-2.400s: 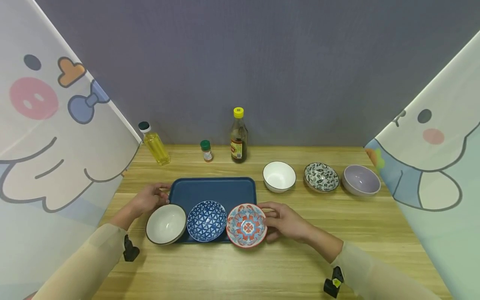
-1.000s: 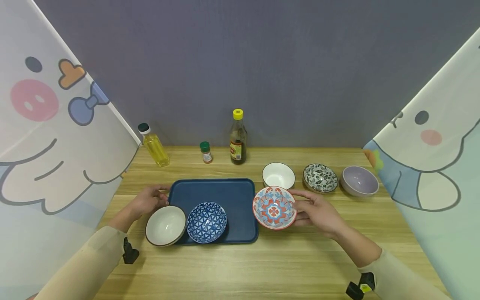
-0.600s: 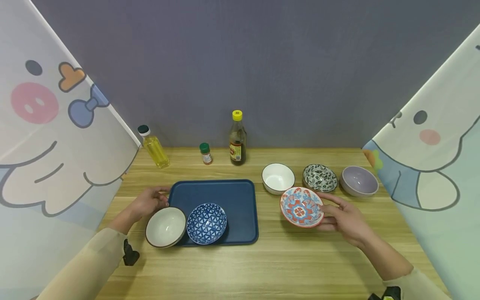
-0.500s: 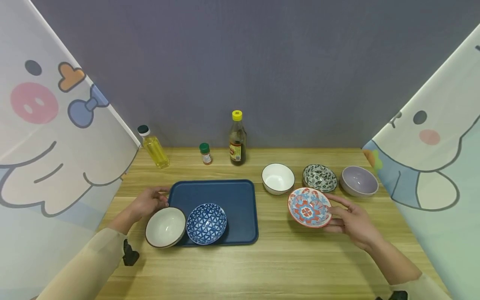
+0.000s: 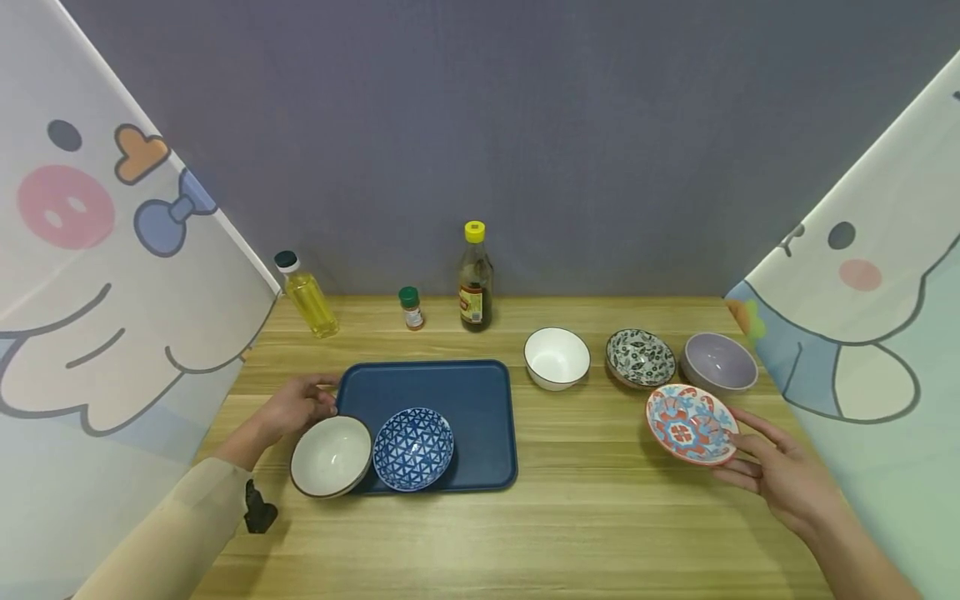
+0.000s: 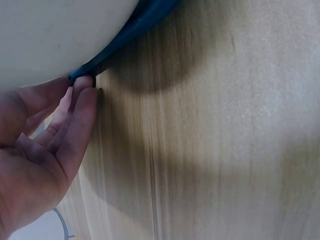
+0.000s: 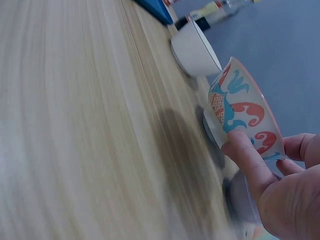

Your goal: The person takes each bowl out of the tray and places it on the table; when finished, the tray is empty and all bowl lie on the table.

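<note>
My right hand point(image 5: 787, 479) grips the rim of a red-and-blue patterned bowl point(image 5: 692, 424), thumb over the edge and fingers beneath. That bowl is tilted and lifted off the wood; its shadow shows in the right wrist view. At the left, my left hand point(image 5: 294, 408) pinches the left edge of a dark blue tray point(image 5: 480, 421); the left wrist view shows its fingertips point(image 6: 86, 92) at the tray's edge. Beside that hand, a cream bowl point(image 5: 332, 456) overhangs the tray's front left corner. A blue-and-white triangle-patterned bowl point(image 5: 413, 449) sits on the tray next to it.
Behind the held bowl stand a white bowl point(image 5: 557, 358), a black-and-white leaf-patterned bowl point(image 5: 641, 358) and a purple bowl point(image 5: 719, 362). Along the back are an oil bottle point(image 5: 311, 300), a green-capped spice jar point(image 5: 412, 308) and a yellow-capped sauce bottle point(image 5: 476, 279).
My right hand has lifted the red-and-blue patterned bowl off the tray's right end and carried it right, to in front of the purple bowl. My left hand stays at the tray's edge.
</note>
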### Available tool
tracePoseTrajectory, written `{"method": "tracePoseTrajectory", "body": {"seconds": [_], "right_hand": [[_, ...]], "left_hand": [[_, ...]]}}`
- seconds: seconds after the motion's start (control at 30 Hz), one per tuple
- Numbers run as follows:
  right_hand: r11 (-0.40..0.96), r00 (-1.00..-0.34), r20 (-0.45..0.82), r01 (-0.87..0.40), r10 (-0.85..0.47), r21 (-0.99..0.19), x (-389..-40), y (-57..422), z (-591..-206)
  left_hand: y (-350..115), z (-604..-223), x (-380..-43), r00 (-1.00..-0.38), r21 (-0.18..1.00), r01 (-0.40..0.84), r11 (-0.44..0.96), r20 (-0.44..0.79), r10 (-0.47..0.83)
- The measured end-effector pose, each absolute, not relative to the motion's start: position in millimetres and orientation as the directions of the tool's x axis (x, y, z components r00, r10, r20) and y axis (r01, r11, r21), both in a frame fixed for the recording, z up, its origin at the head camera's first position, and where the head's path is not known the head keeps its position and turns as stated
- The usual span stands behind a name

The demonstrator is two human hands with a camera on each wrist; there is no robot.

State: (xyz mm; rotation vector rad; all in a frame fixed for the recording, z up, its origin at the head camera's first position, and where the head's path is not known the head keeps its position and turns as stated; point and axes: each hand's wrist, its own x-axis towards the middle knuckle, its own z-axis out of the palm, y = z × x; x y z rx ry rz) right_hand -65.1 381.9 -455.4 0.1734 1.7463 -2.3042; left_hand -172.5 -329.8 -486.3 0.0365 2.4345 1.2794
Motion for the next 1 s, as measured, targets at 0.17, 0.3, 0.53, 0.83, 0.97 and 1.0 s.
{"method": "tracePoseTrajectory", "body": {"seconds": [0.17, 0.3, 0.53, 0.83, 0.97, 1.0], "right_hand": [[-0.337, -0.967, -0.240, 0.255, -0.087, -0.906, -56, 401, -463], [-0.392, -0.970, -0.236, 0.242, -0.066, -0.887, -49, 412, -468], [-0.437, -0.968, -0.248, 0.235, -0.029, -0.868, -38, 426, -475], [-0.427, -0.953, -0.302, 0.260, 0.032, -0.866, -32, 437, -480], [-0.433, -0.953, -0.300, 0.257, 0.032, -0.864, -31, 437, -484], [-0.437, -0.954, -0.298, 0.255, 0.032, -0.862, -30, 437, -485]], "left_hand": [[-329, -484, -172, -0.922, 0.798, -0.144, 0.585, -0.323, 0.213], [-329, -485, -173, -0.925, 0.789, -0.137, 0.598, -0.317, 0.207], [-328, -484, -171, -0.934, 0.774, -0.106, 0.624, -0.292, 0.204], [-328, -484, -169, -0.935, 0.769, -0.087, 0.633, -0.282, 0.213], [-328, -485, -171, -0.936, 0.766, -0.096, 0.635, -0.287, 0.205], [-328, -486, -172, -0.935, 0.766, -0.094, 0.636, -0.287, 0.207]]}}
